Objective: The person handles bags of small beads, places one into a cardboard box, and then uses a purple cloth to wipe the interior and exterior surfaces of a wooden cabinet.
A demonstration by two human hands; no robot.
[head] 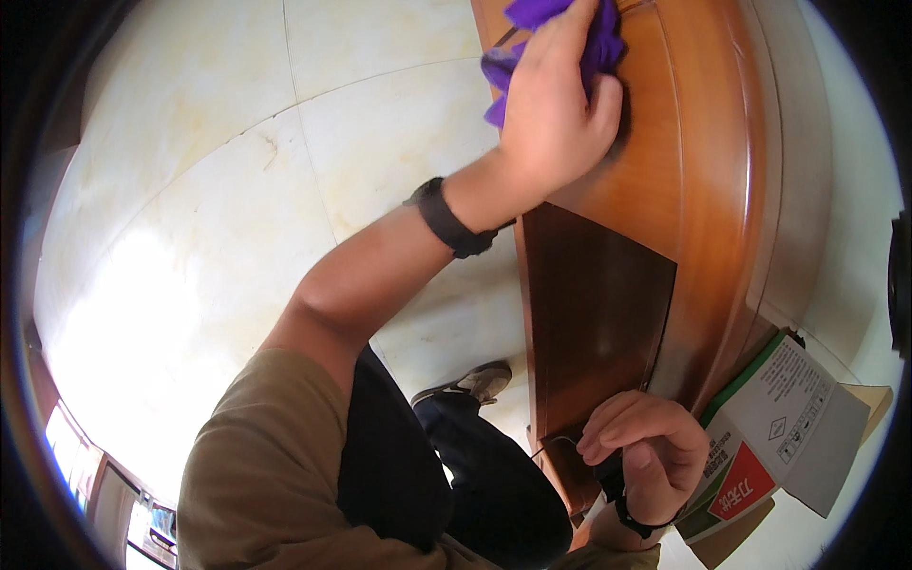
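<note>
My left hand (559, 114) reaches to the upper part of the view and presses a crumpled purple cloth (605, 43) onto the wooden furniture's orange-brown surface (645, 164). Its fingers lie over the cloth, and the thumb is spread to the right. A black band circles that wrist. At the lower right my right hand (652, 452) hovers with bent fingers and the thumb apart, nothing clearly held. It is beside an open cardboard box (798, 420) in white, green and red that bears writing. A dark object near its fingers is partly hidden.
A dark brown panel or recess (602, 306) is set in the furniture. A thin cable (559, 439) runs near the right hand. Pale floor tiles (214, 178) extend leftward. My shoe (486, 382) and dark trousers (491, 470) are close to the furniture's edge.
</note>
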